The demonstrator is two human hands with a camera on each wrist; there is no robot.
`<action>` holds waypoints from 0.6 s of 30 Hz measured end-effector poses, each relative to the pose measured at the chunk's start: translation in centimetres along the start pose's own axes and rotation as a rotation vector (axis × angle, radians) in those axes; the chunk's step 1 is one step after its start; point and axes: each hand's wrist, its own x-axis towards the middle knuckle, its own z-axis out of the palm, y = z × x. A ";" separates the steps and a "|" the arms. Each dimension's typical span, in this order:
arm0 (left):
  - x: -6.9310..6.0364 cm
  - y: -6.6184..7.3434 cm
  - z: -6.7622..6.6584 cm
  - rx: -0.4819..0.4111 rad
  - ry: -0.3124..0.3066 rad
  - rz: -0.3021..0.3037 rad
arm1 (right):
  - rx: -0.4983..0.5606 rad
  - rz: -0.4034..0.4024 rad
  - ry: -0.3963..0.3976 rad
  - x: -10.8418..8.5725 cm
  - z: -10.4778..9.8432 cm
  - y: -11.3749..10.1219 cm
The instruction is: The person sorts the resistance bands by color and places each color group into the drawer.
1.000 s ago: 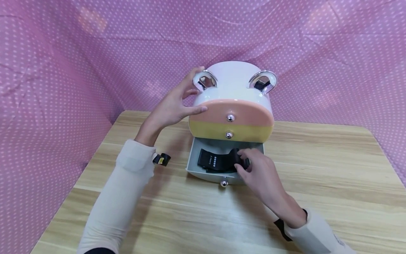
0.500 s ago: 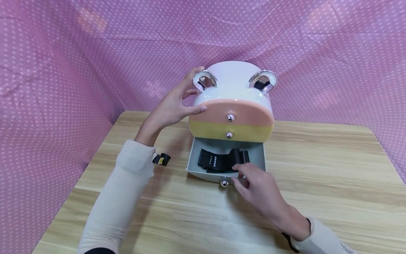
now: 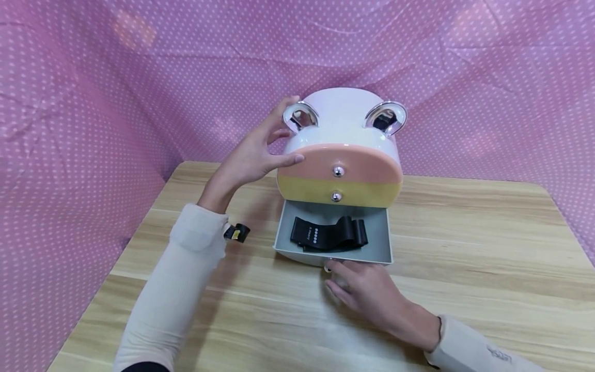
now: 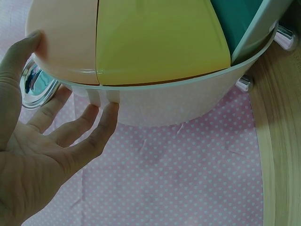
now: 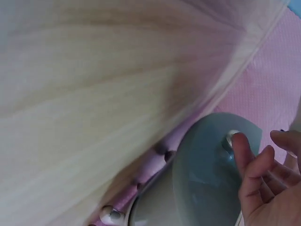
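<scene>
A small storage cabinet (image 3: 346, 121) with a white shell and silver ear shapes stands on the table. My left hand (image 3: 251, 155) rests on its left side, thumb on the peach front and spread fingertips against the white wall (image 4: 160, 103). The bottom grey-green drawer (image 3: 378, 245) is pulled out. Inside it lies a folded black strap (image 3: 327, 235) with white printing. My right hand (image 3: 372, 294) is at the drawer's front; its index finger (image 5: 242, 150) touches the silver knob (image 5: 230, 139), while the thumb (image 5: 284, 141) stands apart from it.
The peach drawer (image 3: 311, 163) and yellow drawer (image 3: 307, 191) above are closed, each with a silver knob. Pink dotted cloth (image 3: 223, 67) hangs behind and at the sides of the wooden table (image 3: 474, 248). A black band with a yellow mark (image 3: 237, 233) sticks out at my left cuff.
My right hand has let go of the strap, come out of the drawer toward me, and moved down to the knob. The strap stays in the drawer. My left hand has not moved.
</scene>
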 end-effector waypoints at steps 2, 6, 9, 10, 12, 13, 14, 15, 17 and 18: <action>0.0 0.0 0.0 0.000 0.001 -0.001 | 0.004 0.017 -0.025 0.0 0.2 0.0; 0.1 0.0 0.0 -0.007 0.000 0.006 | 0.043 0.073 -0.097 0.0 0.5 0.1; 0.1 0.1 0.0 -0.011 -0.001 0.010 | 0.061 0.099 -0.142 0.1 0.8 0.3; 0.1 0.1 0.0 -0.013 -0.002 0.011 | 0.060 0.100 -0.149 0.1 0.9 0.3; 0.1 0.1 0.0 -0.019 -0.001 0.009 | 0.046 0.097 -0.153 0.1 1.1 0.4; 0.1 0.1 0.0 -0.018 -0.001 0.006 | 0.042 0.094 -0.153 0.2 1.2 0.4; 0.1 0.1 0.0 -0.020 -0.001 0.006 | 0.038 0.094 -0.154 0.2 1.3 0.3; 0.1 0.1 0.0 -0.020 -0.002 0.005 | 0.033 0.093 -0.152 0.2 1.3 0.3; 0.0 0.2 0.0 -0.019 -0.002 0.007 | 0.034 0.103 -0.157 0.3 1.4 0.3; 0.1 0.2 0.0 -0.017 -0.003 0.008 | 0.039 0.109 -0.161 0.4 1.4 0.3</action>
